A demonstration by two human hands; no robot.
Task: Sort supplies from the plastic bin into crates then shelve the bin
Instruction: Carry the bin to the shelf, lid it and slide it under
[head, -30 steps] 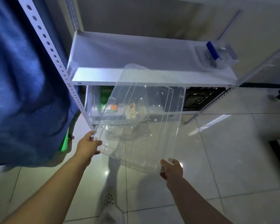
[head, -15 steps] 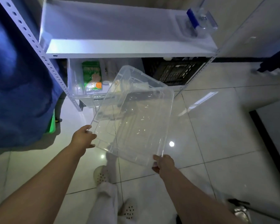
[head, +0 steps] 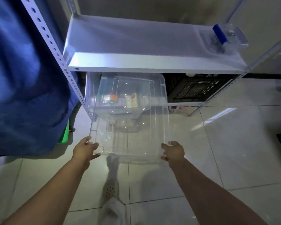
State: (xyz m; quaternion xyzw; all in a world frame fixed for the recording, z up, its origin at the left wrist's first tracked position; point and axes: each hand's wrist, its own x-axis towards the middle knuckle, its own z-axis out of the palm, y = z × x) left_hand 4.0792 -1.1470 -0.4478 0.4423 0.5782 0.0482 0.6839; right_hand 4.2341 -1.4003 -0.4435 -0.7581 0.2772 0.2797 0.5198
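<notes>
Head view, looking down past both forearms to a tiled floor (head: pixel 234 143) and a white metal shelving unit. The clear plastic bin (head: pixel 130 120), which appears empty, is held in the air in front of the unit, its near end low and its far end tipped up toward the gap beneath the white shelf (head: pixel 152 65). The left hand (head: pixel 84 151) grips the near left corner of the bin, thumb on the inside and fingers curled under the rim; the right hand (head: pixel 173 151) grips the near right corner in the same way. Through the bin's walls a second clear container (head: pixel 91 88) holding packaged goods is visible on the lower level, with a black crate (head: pixel 196 90) beside it to the right. A small clear box with a blue part (head: pixel 224 38) sits at the right end of the white shelf; a blue cloth (head: pixel 23 78) hangs at left beside the perforated upright (head: pixel 55 47). Judged from the empty bin, sorting is complete and the shelving step is in hand. The next move calls for levelling the bin, aligning it with a free stretch of shelf between the uprights, and sliding it in without striking the shelf edge.
</notes>
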